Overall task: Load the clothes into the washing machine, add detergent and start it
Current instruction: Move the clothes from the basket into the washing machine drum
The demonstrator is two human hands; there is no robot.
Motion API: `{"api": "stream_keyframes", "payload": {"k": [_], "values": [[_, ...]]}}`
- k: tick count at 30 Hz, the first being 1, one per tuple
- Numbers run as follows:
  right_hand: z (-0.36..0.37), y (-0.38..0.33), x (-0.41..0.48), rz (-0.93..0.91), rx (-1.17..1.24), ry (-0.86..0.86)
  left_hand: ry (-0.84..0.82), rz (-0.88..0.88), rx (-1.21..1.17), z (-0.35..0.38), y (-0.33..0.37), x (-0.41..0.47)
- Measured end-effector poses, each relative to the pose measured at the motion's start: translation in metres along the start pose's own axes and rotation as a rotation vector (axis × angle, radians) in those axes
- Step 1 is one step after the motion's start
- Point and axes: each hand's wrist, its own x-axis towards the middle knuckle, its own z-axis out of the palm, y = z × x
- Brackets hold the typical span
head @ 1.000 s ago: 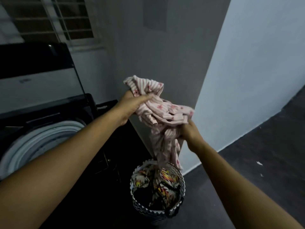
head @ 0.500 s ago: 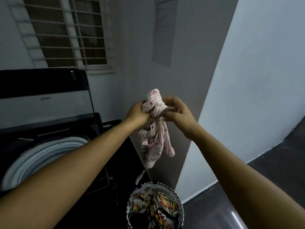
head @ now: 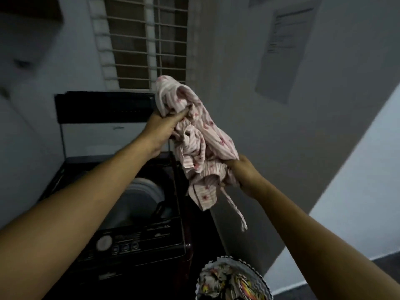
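A pink striped garment [head: 194,144] with small red flowers hangs bunched in the air between both hands. My left hand [head: 161,126] grips its upper part. My right hand [head: 244,174] grips its lower right edge, and a thin strap dangles below. Down to the left stands a black top-loading washing machine [head: 138,239] with its lid [head: 104,118] raised and the pale drum rim [head: 145,189] showing. The garment's lower part hangs over the machine's right edge. A laundry basket [head: 233,280] with patterned clothes sits on the floor at the bottom.
The machine's control panel with a dial and buttons [head: 121,243] faces me. A barred window [head: 145,40] is behind the machine. A grey wall with a paper notice [head: 285,46] runs along the right, then a lighter wall [head: 357,202].
The view has swung left, bringing the washer's opening and control panel into view. Both hands have carried the garment up and leftward from above the basket, and they have spread apart again.
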Motion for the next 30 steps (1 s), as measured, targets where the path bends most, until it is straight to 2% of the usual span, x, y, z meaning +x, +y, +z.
{"api": "stream_keyframes", "payload": {"k": [7,13,17,22,26,30], "values": [[0.137,-0.04,0.053,-0.047,0.262,-0.201,0.039,-0.13,0.118,-0.15,-0.025,0.027],[0.237,0.019,0.098,0.083,0.164,-0.243,0.068,-0.335,0.211,-0.254,-0.097,0.042],[0.277,0.071,0.114,0.157,0.064,-0.213,-0.007,-0.49,0.265,-0.298,-0.155,0.043],[0.303,0.16,0.14,0.324,-0.237,-0.245,-0.139,-0.677,0.541,-0.341,-0.242,0.048],[0.321,0.198,0.153,0.276,-0.876,-0.392,-0.316,-0.822,0.712,-0.357,-0.301,0.046],[0.336,0.234,0.162,0.292,-1.156,-0.521,-0.499,-0.887,0.972,-0.368,-0.346,0.042]]}}
